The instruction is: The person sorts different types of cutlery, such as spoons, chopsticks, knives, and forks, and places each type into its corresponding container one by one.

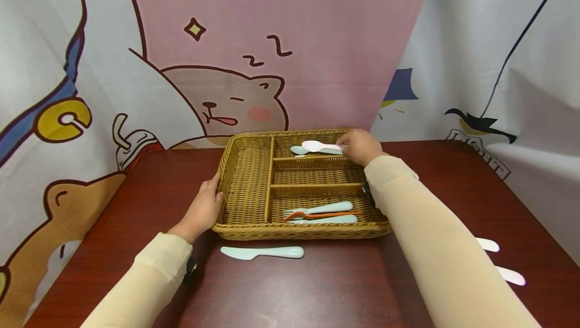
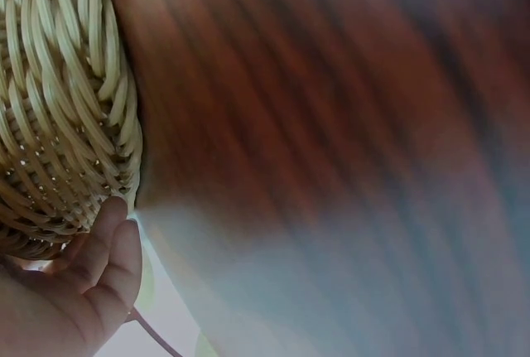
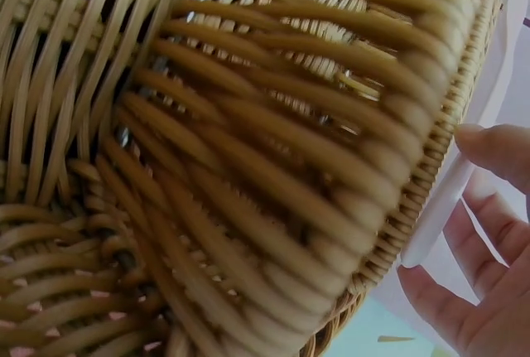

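A pale pinkish-white spoon (image 1: pixel 312 145) is pinched between the thumb and fingers of my right hand (image 1: pixel 362 147), above the back compartment of the wicker basket (image 1: pixel 299 233). Its handle (image 3: pixel 435 220) shows beside the basket rim in the right wrist view. Below it in that compartment lies a light blue spoon (image 1: pixel 296 150). My left hand (image 1: pixel 204 207) touches the basket's left side with extended fingers (image 2: pixel 124 262). In the front compartment lie a light blue fork (image 1: pixel 337 207), an orange utensil (image 1: pixel 326 215) and another light blue utensil (image 1: pixel 337 219).
On the dark red table (image 1: pixel 317 287), a light blue knife (image 1: pixel 281 252) lies before the basket. Two pale handles, one upper (image 1: pixel 488 244) and one lower (image 1: pixel 512 275), stick out past my right sleeve. A printed curtain (image 1: pixel 335 66) hangs behind the table.
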Tool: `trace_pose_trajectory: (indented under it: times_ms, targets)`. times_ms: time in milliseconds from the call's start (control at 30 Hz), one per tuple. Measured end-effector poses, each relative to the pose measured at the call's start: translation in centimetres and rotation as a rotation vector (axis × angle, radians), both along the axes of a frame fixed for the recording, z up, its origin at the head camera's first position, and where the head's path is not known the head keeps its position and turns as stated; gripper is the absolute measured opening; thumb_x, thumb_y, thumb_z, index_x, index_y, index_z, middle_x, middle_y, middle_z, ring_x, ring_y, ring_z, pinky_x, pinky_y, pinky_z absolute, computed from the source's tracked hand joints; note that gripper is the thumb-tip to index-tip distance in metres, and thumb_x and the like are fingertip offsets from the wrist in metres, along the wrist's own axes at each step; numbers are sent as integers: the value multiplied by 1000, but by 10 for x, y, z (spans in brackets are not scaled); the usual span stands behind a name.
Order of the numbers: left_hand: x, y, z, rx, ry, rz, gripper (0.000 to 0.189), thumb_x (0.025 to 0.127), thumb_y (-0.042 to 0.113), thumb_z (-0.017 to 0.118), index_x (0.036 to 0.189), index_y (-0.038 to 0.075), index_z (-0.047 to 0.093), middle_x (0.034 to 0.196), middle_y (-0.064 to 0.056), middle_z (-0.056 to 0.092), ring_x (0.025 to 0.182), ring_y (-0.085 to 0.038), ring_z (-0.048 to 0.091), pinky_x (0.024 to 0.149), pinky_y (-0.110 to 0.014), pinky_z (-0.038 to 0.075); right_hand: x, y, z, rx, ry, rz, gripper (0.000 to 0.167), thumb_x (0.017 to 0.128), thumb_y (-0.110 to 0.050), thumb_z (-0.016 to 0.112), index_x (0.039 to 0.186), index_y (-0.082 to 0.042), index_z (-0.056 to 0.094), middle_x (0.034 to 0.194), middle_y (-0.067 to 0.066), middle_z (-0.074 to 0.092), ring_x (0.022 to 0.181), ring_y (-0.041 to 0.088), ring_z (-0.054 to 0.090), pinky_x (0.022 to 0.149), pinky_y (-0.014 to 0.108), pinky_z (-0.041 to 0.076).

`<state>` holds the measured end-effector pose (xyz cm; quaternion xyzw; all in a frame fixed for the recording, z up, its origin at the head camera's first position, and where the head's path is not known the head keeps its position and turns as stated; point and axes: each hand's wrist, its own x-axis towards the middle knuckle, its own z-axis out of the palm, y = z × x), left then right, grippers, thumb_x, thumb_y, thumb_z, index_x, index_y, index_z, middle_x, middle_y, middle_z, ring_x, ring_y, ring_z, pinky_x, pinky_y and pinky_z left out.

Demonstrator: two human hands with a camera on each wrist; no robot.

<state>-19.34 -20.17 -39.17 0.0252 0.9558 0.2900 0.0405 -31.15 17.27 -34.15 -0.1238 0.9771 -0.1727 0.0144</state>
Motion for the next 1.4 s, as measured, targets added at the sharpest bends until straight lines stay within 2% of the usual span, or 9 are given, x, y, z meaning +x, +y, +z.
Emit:
trace_pose_trajectory:
  times_ms: [167,333,533,633,767,933,1233,1400]
  targets:
    - [0,1,0,7,1,-2,56,105,10,33,153,-5,8,146,-32,26,134,-43,34,107,-55,32,0,-2,-1,51,25,1,30,93,-4,55,118,-7,70,120,18,64,110,37,58,92,50,47]
    - [1,2,0,12,0,-7,56,105,10,32,153,-5,7,146,-32,26,134,-43,33,107,-55,31,5,-4,1,109,8,-2,30,94,-5,56,120,-8,70,122,17,64,113,37,56,95,50,44]
    - [3,3,-1,20,-5,-8,56,105,10,32,153,-4,7,146,-31,25,135,-43,33,108,-55,31,9,-2,2,92,-24,-2,32,94,-4,59,125,-8,67,126,18,61,116,38,54,96,52,44]
    - [3,4,-2,18,-2,-9,56,105,10,32,153,-5,7,146,-31,26,134,-43,33,108,-55,31,10,-2,1,67,-29,-8,31,94,-5,59,125,-7,66,125,18,62,110,36,58,91,50,47]
    - [3,3,-3,15,4,-11,56,105,10,33,153,-5,7,145,-32,26,133,-43,35,107,-55,32,11,-1,2,-1,-35,-16,31,95,-6,59,126,-6,65,126,19,61,109,35,59,87,48,49]
    - [1,3,-4,3,21,-9,56,104,9,33,152,-7,9,144,-33,27,133,-44,35,107,-55,32,13,-2,6,-132,-29,-26,34,96,-8,59,130,-4,61,129,21,58,112,37,58,88,49,49]
    - [-2,2,-3,3,-1,-2,56,105,11,32,153,-5,8,146,-32,24,135,-44,32,108,-56,31,24,-12,25,-317,44,-47,39,97,-11,59,135,-7,56,123,18,61,112,33,57,89,49,48]
    - [-2,0,-1,12,-16,4,57,105,11,31,153,-4,6,147,-31,23,135,-45,32,107,-56,31,37,-24,36,-400,52,-33,41,96,-14,61,136,-9,56,124,16,62,112,31,59,87,47,50]
